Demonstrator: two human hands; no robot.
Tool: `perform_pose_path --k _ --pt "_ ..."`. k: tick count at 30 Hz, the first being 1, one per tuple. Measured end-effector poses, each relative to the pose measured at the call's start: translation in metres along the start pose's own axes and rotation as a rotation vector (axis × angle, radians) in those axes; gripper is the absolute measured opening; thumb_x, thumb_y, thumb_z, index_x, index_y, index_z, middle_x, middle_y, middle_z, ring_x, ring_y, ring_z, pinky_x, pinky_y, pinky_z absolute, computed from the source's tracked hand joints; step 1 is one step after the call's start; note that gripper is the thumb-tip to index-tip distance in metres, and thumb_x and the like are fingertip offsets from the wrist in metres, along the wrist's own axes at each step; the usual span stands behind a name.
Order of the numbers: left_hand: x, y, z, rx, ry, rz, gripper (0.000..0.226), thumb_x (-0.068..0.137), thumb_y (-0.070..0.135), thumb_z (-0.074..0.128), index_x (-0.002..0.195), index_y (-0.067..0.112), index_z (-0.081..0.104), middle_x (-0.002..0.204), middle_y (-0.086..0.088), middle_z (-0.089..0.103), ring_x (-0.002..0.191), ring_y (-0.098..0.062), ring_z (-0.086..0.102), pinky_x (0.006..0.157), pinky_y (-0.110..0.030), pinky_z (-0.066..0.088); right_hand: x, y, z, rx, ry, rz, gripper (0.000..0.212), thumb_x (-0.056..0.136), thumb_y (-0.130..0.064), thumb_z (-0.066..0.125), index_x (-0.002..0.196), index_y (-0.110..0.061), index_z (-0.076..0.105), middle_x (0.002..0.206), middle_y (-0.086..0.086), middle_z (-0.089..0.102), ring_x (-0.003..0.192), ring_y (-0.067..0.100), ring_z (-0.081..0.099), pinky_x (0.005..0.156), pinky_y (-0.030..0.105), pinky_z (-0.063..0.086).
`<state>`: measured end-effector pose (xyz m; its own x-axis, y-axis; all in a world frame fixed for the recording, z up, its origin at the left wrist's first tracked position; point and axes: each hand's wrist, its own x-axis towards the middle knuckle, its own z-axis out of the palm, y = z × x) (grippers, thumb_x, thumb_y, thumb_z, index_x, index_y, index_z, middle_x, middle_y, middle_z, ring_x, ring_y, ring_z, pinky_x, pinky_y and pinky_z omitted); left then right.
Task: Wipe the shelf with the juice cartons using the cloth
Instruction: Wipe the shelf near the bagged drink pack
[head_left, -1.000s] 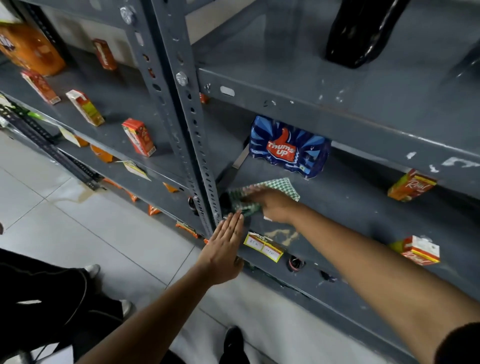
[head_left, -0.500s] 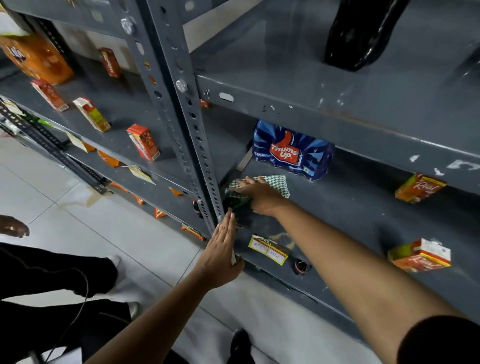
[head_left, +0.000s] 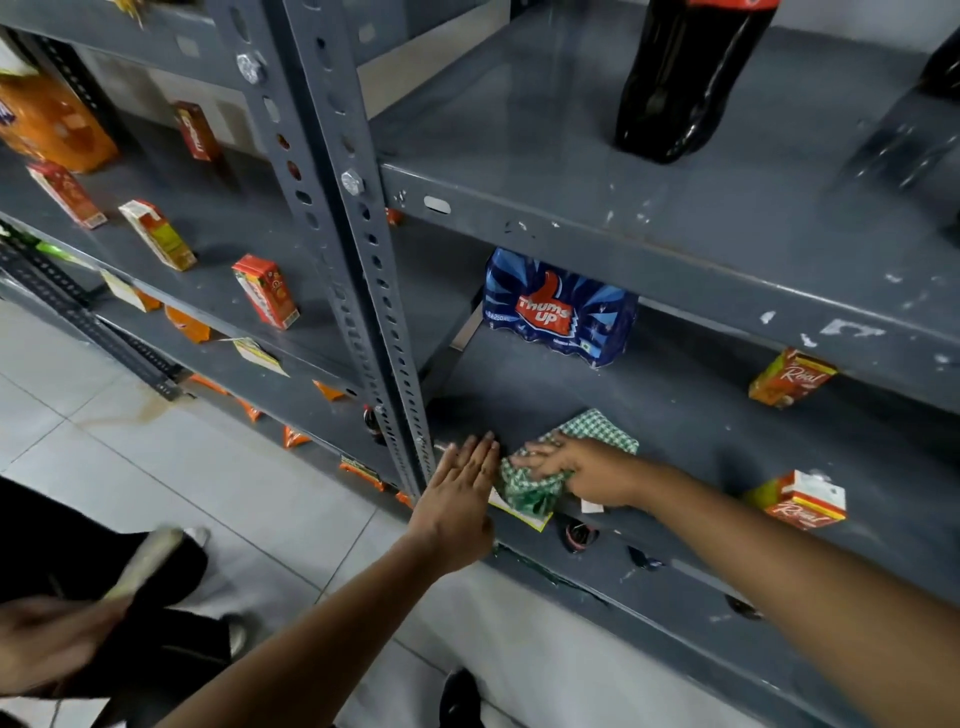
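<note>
A green-and-white checked cloth (head_left: 597, 431) lies on the grey metal shelf (head_left: 691, 415) near its front left corner. My right hand (head_left: 582, 470) presses flat on the cloth, fingers pointing left, and part of the cloth hangs bunched over the shelf's front edge. My left hand (head_left: 457, 499) is flat with its fingers together, held against the front edge beside the cloth and the upright post (head_left: 374, 270). Two orange Real juice cartons stand on this shelf, one at the back right (head_left: 789, 376) and one near the front right (head_left: 802, 499).
A blue Thums Up bottle pack (head_left: 558, 306) stands at the back of the same shelf. A dark cola bottle (head_left: 685, 78) stands on the shelf above. Several small cartons (head_left: 265, 291) stand on the left bay. Another person's blurred hand (head_left: 47, 639) and dark legs are at lower left.
My right hand has drawn the cloth from the shelf's back left toward the front edge, where it now bunches over the lip. My left hand stayed at the edge. The other person's hand has moved in.
</note>
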<state>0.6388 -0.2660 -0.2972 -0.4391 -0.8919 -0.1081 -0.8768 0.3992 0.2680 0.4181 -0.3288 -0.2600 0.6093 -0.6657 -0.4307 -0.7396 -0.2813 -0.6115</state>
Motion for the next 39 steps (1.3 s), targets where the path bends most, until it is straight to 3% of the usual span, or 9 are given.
perform_pose_path --k 2,4,7,11,18,23,28,35,39 --pt "0.006 -0.015 -0.005 -0.032 0.03 0.032 0.082 0.082 0.027 0.039 0.156 0.011 0.005 0.163 -0.003 -0.001 0.146 -0.013 -0.015 0.113 -0.027 -0.023 -0.01 -0.001 0.005 0.034 -0.027 -0.004 0.071 0.069 0.023 0.038 0.125 -0.014 0.063 0.143 -0.009 0.048 0.136 -0.003 0.026 0.118 0.022 0.006" --pt "0.015 -0.025 -0.009 -0.055 0.085 0.041 0.073 0.088 0.034 0.03 0.155 0.01 0.014 0.163 -0.004 0.006 0.149 -0.017 -0.005 0.114 -0.025 -0.021 -0.019 0.0 -0.001 0.099 -0.008 0.048 0.069 0.07 0.021 0.039 0.12 -0.018 0.066 0.135 -0.006 0.058 0.128 -0.003 0.042 0.115 0.023 0.026" --pt "0.053 -0.025 -0.005 -0.094 0.09 0.058 0.069 0.097 0.044 0.017 0.155 0.008 0.007 0.163 -0.003 -0.001 0.15 -0.019 -0.008 0.119 -0.03 -0.013 -0.025 0.006 -0.02 0.28 0.187 0.212 0.059 0.075 0.018 0.044 0.111 -0.02 0.071 0.115 0.003 0.071 0.101 0.016 0.067 0.089 0.038 0.053" --pt "0.096 -0.014 0.005 -0.022 0.083 0.053 0.069 0.097 0.047 0.009 0.156 0.01 0.006 0.165 -0.003 0.002 0.151 -0.019 -0.005 0.121 -0.038 -0.005 -0.006 0.01 -0.06 0.14 0.481 0.372 0.059 0.082 0.011 0.045 0.131 -0.02 0.057 0.134 0.008 0.058 0.119 0.028 0.056 0.096 0.035 0.047" --pt "0.096 -0.031 -0.005 0.001 0.13 0.027 0.065 0.098 0.04 0.017 0.154 0.009 0.018 0.164 -0.004 0.016 0.15 -0.022 0.009 0.121 -0.042 0.005 0.036 0.008 -0.05 -0.118 0.274 0.229 0.072 0.085 0.006 0.049 0.147 -0.028 0.034 0.159 -0.005 0.023 0.147 0.016 0.016 0.121 0.032 0.014" --pt "0.094 -0.034 -0.002 -0.033 0.135 0.052 0.066 0.099 0.044 0.013 0.153 0.007 0.023 0.161 -0.007 0.024 0.149 -0.026 0.016 0.121 -0.045 0.009 0.004 0.017 -0.018 0.059 0.289 0.133 0.076 0.074 0.021 0.045 0.135 -0.023 0.052 0.152 -0.005 0.037 0.146 0.011 0.021 0.12 0.028 0.012" --pt "0.097 -0.03 -0.001 0.026 0.113 0.024 0.077 0.094 0.054 0.003 0.155 0.009 0.014 0.164 -0.004 0.013 0.151 -0.023 0.005 0.121 -0.041 -0.001 -0.042 0.017 0.012 0.018 0.172 0.059 0.08 0.073 0.02 0.049 0.138 -0.027 0.047 0.152 -0.008 0.034 0.141 0.0 0.015 0.119 0.023 -0.001" --pt "0.112 0.0 -0.002 0.011 0.102 0.032 0.085 0.091 0.061 0.001 0.155 0.006 0.01 0.165 -0.009 0.008 0.151 -0.026 -0.001 0.121 -0.043 -0.004 -0.098 -0.005 0.025 0.064 0.05 0.176 0.075 0.076 0.017 0.045 0.139 -0.023 0.048 0.15 -0.008 0.039 0.135 -0.005 0.023 0.12 0.023 0.014" --pt "0.113 0.004 0.005 -0.012 0.121 0.042 0.08 0.094 0.06 0.006 0.155 0.008 0.013 0.164 -0.006 0.014 0.151 -0.023 0.004 0.122 -0.044 -0.001 -0.115 -0.013 -0.005 0.148 0.097 0.319 0.048 0.082 0.008 0.05 0.12 -0.018 0.065 0.123 -0.001 0.066 0.115 0.013 0.059 0.103 0.032 0.044"
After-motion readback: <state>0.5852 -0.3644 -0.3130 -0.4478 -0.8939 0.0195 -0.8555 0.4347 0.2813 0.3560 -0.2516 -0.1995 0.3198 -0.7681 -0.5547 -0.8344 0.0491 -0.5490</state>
